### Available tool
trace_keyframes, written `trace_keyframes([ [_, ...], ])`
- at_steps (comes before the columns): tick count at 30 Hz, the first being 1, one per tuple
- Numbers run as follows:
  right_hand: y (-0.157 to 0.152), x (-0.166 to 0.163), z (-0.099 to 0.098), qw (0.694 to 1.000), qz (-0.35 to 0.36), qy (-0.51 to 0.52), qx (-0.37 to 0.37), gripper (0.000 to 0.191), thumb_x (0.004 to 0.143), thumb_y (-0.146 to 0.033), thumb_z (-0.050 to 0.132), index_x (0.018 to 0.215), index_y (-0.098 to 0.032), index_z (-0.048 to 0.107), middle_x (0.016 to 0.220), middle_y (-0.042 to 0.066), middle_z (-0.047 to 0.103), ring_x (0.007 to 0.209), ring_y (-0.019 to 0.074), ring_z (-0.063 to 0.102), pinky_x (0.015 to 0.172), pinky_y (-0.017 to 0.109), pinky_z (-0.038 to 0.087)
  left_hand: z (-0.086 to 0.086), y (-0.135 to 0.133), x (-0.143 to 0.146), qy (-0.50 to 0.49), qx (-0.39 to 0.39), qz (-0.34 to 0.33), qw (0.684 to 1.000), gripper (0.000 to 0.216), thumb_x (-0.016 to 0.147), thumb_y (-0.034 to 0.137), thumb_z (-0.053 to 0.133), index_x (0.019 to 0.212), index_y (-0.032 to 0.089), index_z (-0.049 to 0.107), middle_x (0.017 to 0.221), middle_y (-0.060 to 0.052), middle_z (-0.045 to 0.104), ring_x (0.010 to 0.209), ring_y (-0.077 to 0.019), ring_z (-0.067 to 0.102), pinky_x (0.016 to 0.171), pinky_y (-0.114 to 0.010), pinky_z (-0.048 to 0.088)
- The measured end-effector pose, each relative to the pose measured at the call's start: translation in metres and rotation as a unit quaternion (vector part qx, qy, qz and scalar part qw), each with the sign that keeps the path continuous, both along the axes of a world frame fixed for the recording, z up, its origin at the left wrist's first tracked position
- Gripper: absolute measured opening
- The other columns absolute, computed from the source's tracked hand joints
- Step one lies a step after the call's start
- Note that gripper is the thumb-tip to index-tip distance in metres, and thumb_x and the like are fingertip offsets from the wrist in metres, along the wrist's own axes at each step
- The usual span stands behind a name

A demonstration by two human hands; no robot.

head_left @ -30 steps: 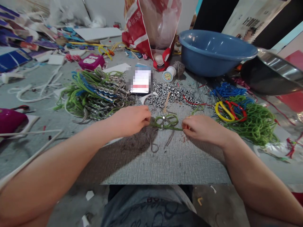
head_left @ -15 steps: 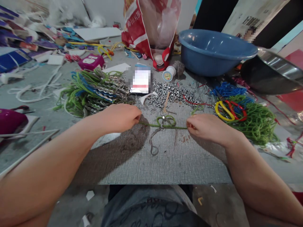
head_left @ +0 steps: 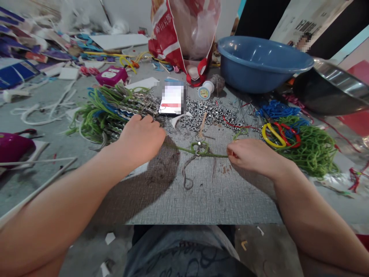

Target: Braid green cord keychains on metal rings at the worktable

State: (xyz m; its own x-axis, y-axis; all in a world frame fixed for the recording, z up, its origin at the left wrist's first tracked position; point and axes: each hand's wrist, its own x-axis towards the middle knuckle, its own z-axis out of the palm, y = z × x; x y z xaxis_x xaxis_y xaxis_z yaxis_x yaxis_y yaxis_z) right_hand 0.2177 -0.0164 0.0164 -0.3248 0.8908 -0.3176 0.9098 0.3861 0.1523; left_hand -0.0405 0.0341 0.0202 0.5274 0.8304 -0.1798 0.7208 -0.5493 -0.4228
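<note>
A thin green cord [head_left: 215,155] lies stretched across the table in front of me, with a small loop and a knot [head_left: 197,153] at its middle. A grey cord [head_left: 187,180] trails from that knot towards me and ends in a small bend. My left hand [head_left: 143,135] is closed, back upwards, on the cord's left end; its fingertips are hidden. The right end is pinched in my right hand [head_left: 248,154], fingers curled in. Beyond the loop are many loose metal nuts [head_left: 198,117] and a thin wooden stick [head_left: 203,123].
Bundled green and blue cords [head_left: 98,111] lie behind my left hand. On the right are yellow-and-red scissor handles [head_left: 273,135] and a green cord heap [head_left: 314,150]. A phone [head_left: 172,100], thread spool [head_left: 205,90], red bag [head_left: 164,38], blue basin [head_left: 259,73] and metal bowl [head_left: 331,88] stand behind.
My left hand has shifted up and slightly left and turned its back upwards. The green loop at the knot has become smaller. My right hand has stayed in place.
</note>
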Motion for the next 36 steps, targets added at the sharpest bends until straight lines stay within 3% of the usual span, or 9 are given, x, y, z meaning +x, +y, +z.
trace_keyframes([
  [4, 0.0, 0.001, 0.0, 1.0, 0.002, 0.001, 0.006, 0.021, 0.078, -0.017, 0.042, 0.074, -0.017, 0.063, 0.078, 0.008, 0.067, 0.066, 0.0178, 0.056, 0.051, 0.029, 0.019, 0.0, 0.0, 0.0, -0.019, 0.014, -0.015, 1.0, 0.022, 0.079, 0.01, 0.042, 0.08, 0.013, 0.065, 0.085, -0.014, 0.063, 0.093, -0.0309, 0.054, 0.073, -0.04, 0.039],
  [7, 0.001, 0.004, 0.0, 1.0, 0.013, 0.02, 0.017, 0.02, 0.08, -0.019, 0.044, 0.075, -0.017, 0.063, 0.077, 0.007, 0.066, 0.067, 0.018, 0.056, 0.053, 0.028, 0.023, -0.002, -0.002, 0.007, -0.119, 0.012, -0.044, 0.992, 0.025, 0.081, 0.012, 0.039, 0.09, 0.01, 0.063, 0.094, -0.016, 0.061, 0.096, -0.031, 0.052, 0.077, -0.041, 0.04],
  [9, 0.0, 0.003, 0.0, 0.996, 0.027, 0.07, 0.057, 0.018, 0.082, -0.023, 0.046, 0.082, -0.017, 0.063, 0.082, 0.008, 0.066, 0.072, 0.0191, 0.057, 0.056, 0.028, 0.029, -0.006, -0.005, 0.015, -0.21, -0.03, -0.078, 0.974, 0.023, 0.083, 0.014, 0.04, 0.095, 0.011, 0.06, 0.1, -0.013, 0.059, 0.095, -0.0265, 0.052, 0.084, -0.04, 0.04],
  [11, -0.001, -0.002, -0.002, 0.978, 0.051, 0.161, 0.12, 0.02, 0.085, -0.027, 0.047, 0.091, -0.016, 0.063, 0.09, 0.009, 0.065, 0.079, 0.0199, 0.058, 0.064, 0.029, 0.035, -0.012, -0.008, 0.023, -0.285, -0.086, -0.106, 0.949, 0.019, 0.086, 0.02, 0.042, 0.091, 0.011, 0.058, 0.097, -0.01, 0.057, 0.094, -0.0222, 0.053, 0.086, -0.035, 0.04],
  [15, -0.003, -0.021, -0.016, 0.928, 0.12, 0.288, 0.203, 0.024, 0.09, -0.031, 0.044, 0.093, -0.016, 0.063, 0.087, 0.008, 0.065, 0.084, 0.0196, 0.057, 0.076, 0.031, 0.038, -0.025, -0.014, 0.031, -0.358, -0.181, -0.101, 0.911, 0.011, 0.081, 0.019, 0.05, 0.09, 0.014, 0.054, 0.093, -0.006, 0.054, 0.083, -0.0166, 0.055, 0.073, -0.028, 0.044],
  [21, 0.003, -0.041, -0.036, 0.938, 0.139, 0.27, 0.167, 0.027, 0.089, -0.033, 0.049, 0.102, -0.013, 0.062, 0.086, 0.009, 0.065, 0.082, 0.0212, 0.055, 0.073, 0.033, 0.037, -0.035, -0.012, 0.033, -0.394, -0.195, -0.081, 0.895, 0.013, 0.075, 0.016, 0.055, 0.086, 0.016, 0.048, 0.088, -0.004, 0.053, 0.083, -0.0166, 0.054, 0.072, -0.028, 0.043],
  [28, 0.003, -0.045, -0.035, 0.953, 0.101, 0.245, 0.144, 0.025, 0.087, -0.035, 0.052, 0.093, -0.014, 0.065, 0.082, 0.009, 0.065, 0.083, 0.0215, 0.054, 0.072, 0.033, 0.035, -0.039, -0.012, 0.035, -0.44, -0.176, -0.051, 0.879, 0.016, 0.072, 0.011, 0.049, 0.086, 0.017, 0.045, 0.085, -0.004, 0.055, 0.075, -0.015, 0.053, 0.064, -0.028, 0.043],
  [36, 0.002, -0.041, -0.034, 0.952, 0.091, 0.266, 0.121, 0.016, 0.085, -0.026, 0.052, 0.087, -0.014, 0.063, 0.078, 0.008, 0.065, 0.078, 0.0196, 0.055, 0.073, 0.032, 0.035, -0.04, -0.013, 0.034, -0.413, -0.187, -0.11, 0.884, 0.024, 0.074, 0.011, 0.046, 0.096, 0.017, 0.051, 0.094, -0.006, 0.054, 0.085, -0.0177, 0.055, 0.074, -0.031, 0.046],
])
